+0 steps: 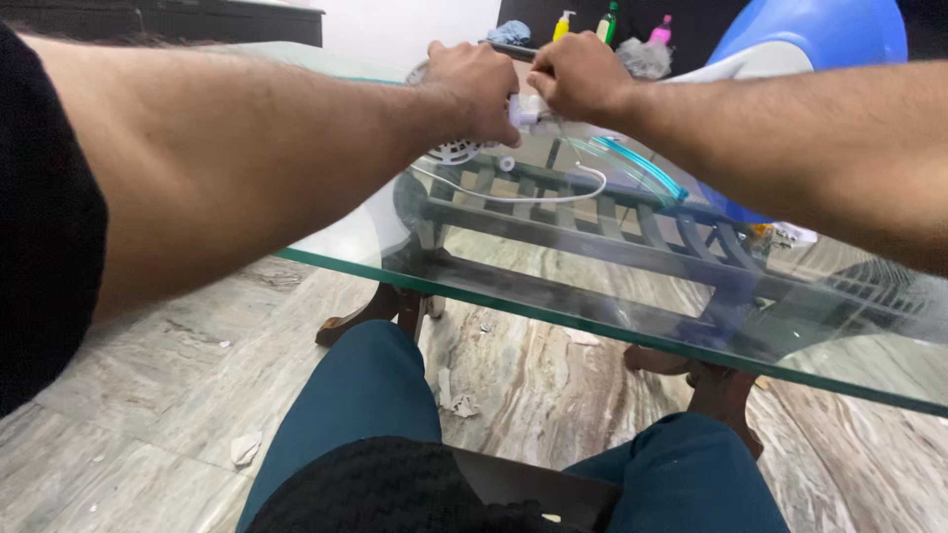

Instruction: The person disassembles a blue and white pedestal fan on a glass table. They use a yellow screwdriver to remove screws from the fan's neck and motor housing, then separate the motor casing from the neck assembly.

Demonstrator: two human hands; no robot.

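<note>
My left hand [474, 87] is closed over a small white device with a round grilled part [452, 152] that rests on the glass table [553, 311]. My right hand [578, 74] grips the same device from the right, beside its white knob-like piece [523, 114]. A thin white cable [513, 197] trails from the device across the glass toward me. A dark rod-like piece [513, 49] shows between the two hands; what it belongs to is hidden.
A blue plastic chair [820, 35] stands behind the table at the right. Small coloured bottles [610, 25] and a grey fluffy thing [644, 57] sit at the far edge. Under the glass is a dark wooden frame [592, 232]. My legs in teal trousers [365, 395] are below, over marble floor.
</note>
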